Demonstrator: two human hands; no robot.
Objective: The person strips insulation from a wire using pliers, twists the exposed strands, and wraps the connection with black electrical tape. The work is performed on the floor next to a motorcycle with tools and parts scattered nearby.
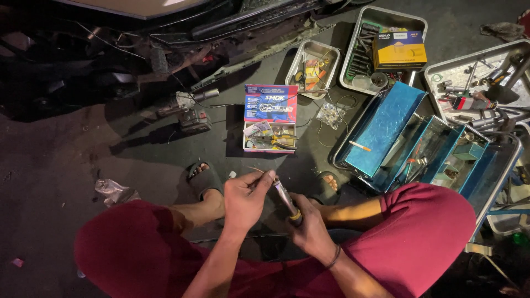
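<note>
I squat on a dark floor, my knees in red shorts at either side. My right hand (312, 226) grips the yellow and black handle of a screwdriver (286, 200), its metal shaft pointing up and left. My left hand (245, 198) pinches the shaft near its tip, along with a thin wire or small part too small to make out. Both hands meet between my sandalled feet (204, 179).
An open red and blue box (270, 117) with pliers lies ahead. A blue metal toolbox (425, 149) stands open at right. Metal trays (314, 67) of parts and a yellow box (399, 51) lie beyond. Dark vehicle parts fill the upper left.
</note>
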